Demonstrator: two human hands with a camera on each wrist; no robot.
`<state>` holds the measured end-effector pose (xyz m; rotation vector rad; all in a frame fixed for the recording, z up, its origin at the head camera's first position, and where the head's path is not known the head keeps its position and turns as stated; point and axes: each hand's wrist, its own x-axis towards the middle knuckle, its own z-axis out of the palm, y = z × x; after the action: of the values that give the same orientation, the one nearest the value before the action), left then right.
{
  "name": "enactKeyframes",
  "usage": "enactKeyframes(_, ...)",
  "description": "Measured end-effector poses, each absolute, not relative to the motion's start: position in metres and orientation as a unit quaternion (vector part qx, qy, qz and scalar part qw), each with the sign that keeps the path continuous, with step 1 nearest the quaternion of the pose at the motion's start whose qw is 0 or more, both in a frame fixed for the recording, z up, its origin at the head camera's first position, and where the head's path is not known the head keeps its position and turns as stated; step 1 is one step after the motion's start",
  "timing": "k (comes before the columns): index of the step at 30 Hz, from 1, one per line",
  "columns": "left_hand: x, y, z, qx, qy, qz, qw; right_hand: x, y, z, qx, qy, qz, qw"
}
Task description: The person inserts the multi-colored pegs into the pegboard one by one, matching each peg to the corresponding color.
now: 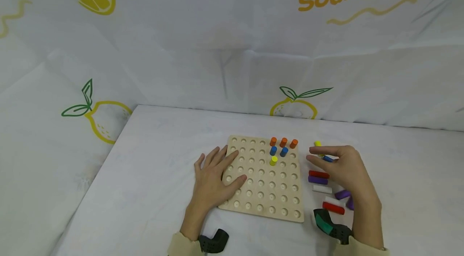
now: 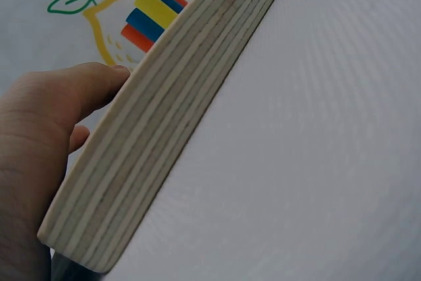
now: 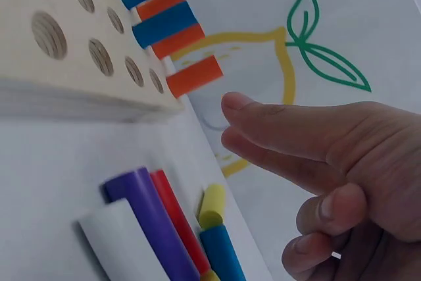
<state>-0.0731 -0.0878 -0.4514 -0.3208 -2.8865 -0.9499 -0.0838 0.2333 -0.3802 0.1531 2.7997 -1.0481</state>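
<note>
I see one white counter [image 1: 152,175] and, on it, one square beige wooden board [image 1: 266,186]. The left hand [image 1: 213,181] rests over its edge, fingers spread; the right hand [image 1: 345,166] hangs beside, thumb and forefinger apart. Inside stand three orange cylinders [image 1: 284,142], two blue cylinders [image 1: 284,152], one yellow cylinder [image 1: 273,161].

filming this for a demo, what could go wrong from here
The loose pegs lie on their sides near the right hand and might roll if brushed. That hand could bump the upright orange pegs. The left hand overlaps the board and may block some left-side holes.
</note>
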Motion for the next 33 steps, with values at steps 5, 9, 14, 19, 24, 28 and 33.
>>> enactKeyframes(5,-0.074,-0.088,-0.452,-0.108,-0.943,-0.313,0.047,-0.081,0.245,-0.381,0.064,0.938,-0.334,0.071)
enactKeyframes(9,-0.074,-0.088,-0.452,-0.107,-0.942,-0.314,0.047,-0.078,0.255,-0.382,0.082,0.939,-0.325,0.076)
enactKeyframes(14,-0.073,-0.088,-0.452,-0.105,-0.943,-0.314,0.044,-0.077,0.263,-0.384,0.109,0.940,-0.310,0.087)
enactKeyframes(19,-0.073,-0.089,-0.452,-0.106,-0.942,-0.315,0.046,-0.077,0.267,-0.386,0.125,0.939,-0.308,0.093)
enactKeyframes(24,-0.073,-0.088,-0.452,-0.107,-0.940,-0.319,0.049,-0.079,0.268,-0.388,0.149,0.937,-0.299,0.102)
enactKeyframes(28,-0.073,-0.088,-0.452,-0.108,-0.940,-0.320,0.050,-0.081,0.268,-0.392,0.158,0.935,-0.297,0.110)
enactKeyframes(33,-0.073,-0.088,-0.453,-0.109,-0.940,-0.318,0.052,-0.081,0.266,-0.395,0.156,0.939,-0.286,0.108)
